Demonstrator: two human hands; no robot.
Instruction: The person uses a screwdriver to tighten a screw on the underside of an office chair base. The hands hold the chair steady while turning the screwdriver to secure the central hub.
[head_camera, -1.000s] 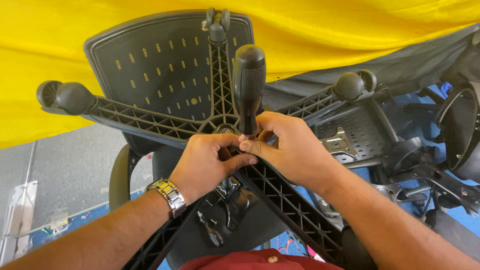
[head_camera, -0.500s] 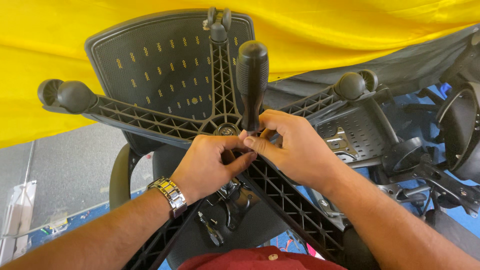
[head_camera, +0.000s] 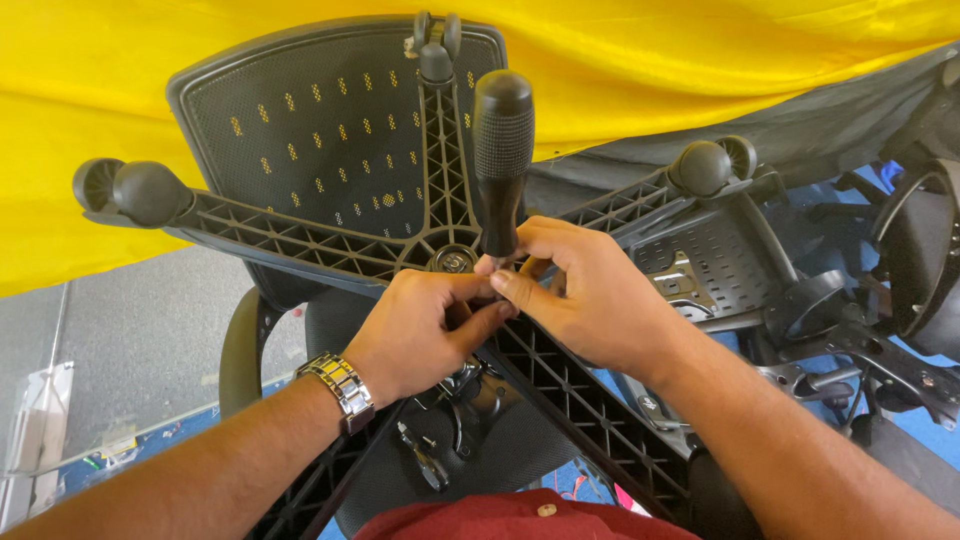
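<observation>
The black gas cylinder (head_camera: 502, 160) stood upright just above my fingers, its foot in the hub (head_camera: 455, 260) of the upturned star base (head_camera: 300, 235). My right hand (head_camera: 590, 295) pinched narrowly around the cylinder's lower end; my left hand (head_camera: 425, 330), wristwatch (head_camera: 340, 388) at the cuff, closed on something small right below it that I could not make out. Against the frames a moment earlier almost nothing had shifted: both hands kept the same grip at the hub, and the cylinder leaned no differently, so the fiddling there seemed to be still going on. Casters (head_camera: 150, 192) sat out at the arm ends, the mesh backrest (head_camera: 330, 130) beyond my hands, yellow cloth (head_camera: 700, 60) behind it.
</observation>
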